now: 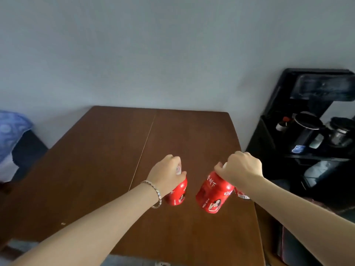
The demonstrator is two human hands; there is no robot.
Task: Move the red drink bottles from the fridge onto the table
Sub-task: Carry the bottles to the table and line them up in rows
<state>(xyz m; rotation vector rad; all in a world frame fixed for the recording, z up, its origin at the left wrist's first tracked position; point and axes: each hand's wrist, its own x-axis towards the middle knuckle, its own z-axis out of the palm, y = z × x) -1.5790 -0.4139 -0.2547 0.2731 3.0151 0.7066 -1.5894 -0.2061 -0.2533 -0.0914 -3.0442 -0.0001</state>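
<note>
Over the near middle of the brown desk point(115, 150), two hands each grasp a red drink by its top. The left hand point(165, 175), with a metal bracelet point(153, 191) on its wrist, curls its fingers round the cap of the upright bottle point(177, 194). The right hand point(240, 167) clutches the neck of the tilted bottle point(213, 192), whose base leans left. A third bottle point(242, 194) peeks out just under that wrist. Whether any of them touches the desk cannot be told. A black drinks machine point(307, 131) stands at the right.
</note>
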